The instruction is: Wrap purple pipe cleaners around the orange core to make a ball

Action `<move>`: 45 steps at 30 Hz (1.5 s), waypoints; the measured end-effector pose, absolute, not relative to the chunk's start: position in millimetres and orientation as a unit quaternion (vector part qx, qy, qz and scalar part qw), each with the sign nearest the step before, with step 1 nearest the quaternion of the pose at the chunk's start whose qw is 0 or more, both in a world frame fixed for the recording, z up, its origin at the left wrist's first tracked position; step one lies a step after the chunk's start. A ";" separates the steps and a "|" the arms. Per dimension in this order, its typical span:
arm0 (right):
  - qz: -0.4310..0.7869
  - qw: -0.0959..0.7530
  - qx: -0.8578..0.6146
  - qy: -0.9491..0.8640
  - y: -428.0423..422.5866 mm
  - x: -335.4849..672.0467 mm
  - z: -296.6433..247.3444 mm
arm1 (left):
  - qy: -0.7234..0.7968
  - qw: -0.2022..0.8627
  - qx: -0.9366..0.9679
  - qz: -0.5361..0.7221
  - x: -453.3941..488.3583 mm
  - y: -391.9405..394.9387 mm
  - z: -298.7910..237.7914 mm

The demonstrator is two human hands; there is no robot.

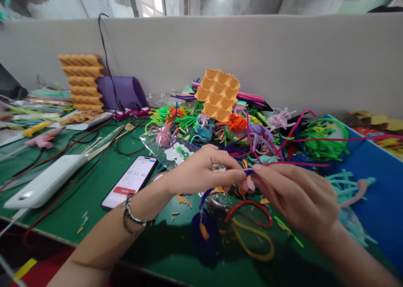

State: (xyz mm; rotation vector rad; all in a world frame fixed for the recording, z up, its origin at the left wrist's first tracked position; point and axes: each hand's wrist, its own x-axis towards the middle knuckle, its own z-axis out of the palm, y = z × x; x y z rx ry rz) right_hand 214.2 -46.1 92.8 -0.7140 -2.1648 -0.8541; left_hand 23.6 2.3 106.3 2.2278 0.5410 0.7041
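Note:
My left hand point(210, 169) and my right hand point(297, 192) meet above the green table, both closed in a pinch. Between their fingertips runs a short stretch of dark blue pipe cleaner point(249, 172). Below my left hand hangs a bent blue stem point(205, 198), leading to a dark blue oval piece point(201, 249) with an orange bit in its middle; whether it joins the pinched stretch is hidden. Pliers-like handles, one red point(267, 213) and one yellow point(256, 255), lie under the hands. Small orange scraps point(184, 201) are scattered nearby.
A heap of coloured pipe cleaners point(201, 129) fills the back, topped by an orange egg-carton-like sheet point(218, 94). Leftward lie a phone point(129, 182) with a running timer, a white power strip-like box point(47, 182), cables and a pink glue gun point(44, 139). A blue panel point(374, 190) borders the right.

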 end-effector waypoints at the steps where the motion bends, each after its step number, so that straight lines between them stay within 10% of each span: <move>1: -0.335 0.342 -0.269 -0.836 -46.9 213.8 93.9 | 0.204 0.403 0.852 0.265 23.5 4.0 105.6; 6: -0.365 0.329 -0.256 -0.833 -51.0 210.8 99.6 | 0.189 0.445 0.840 0.246 22.8 5.7 102.8; 16: -0.385 0.309 -0.334 -0.803 -46.2 207.9 89.1 | 0.210 -0.018 0.894 0.396 25.3 -4.6 94.5; 26: 0.228 0.359 -0.412 -0.806 -47.9 207.0 94.2 | 0.153 -0.224 0.882 0.386 20.6 -2.3 95.4; 29: 0.289 0.353 -0.402 -0.794 -50.3 206.9 92.7 | 0.147 -0.134 0.897 0.395 19.4 -1.5 98.8; 37: -0.355 0.302 -0.260 -0.846 -57.1 207.4 102.1 | 0.148 0.340 0.886 0.278 19.5 10.2 106.3; 45: -0.420 0.291 -0.248 -0.823 -59.2 206.1 103.0 | 0.138 0.628 0.741 0.195 26.4 17.7 96.0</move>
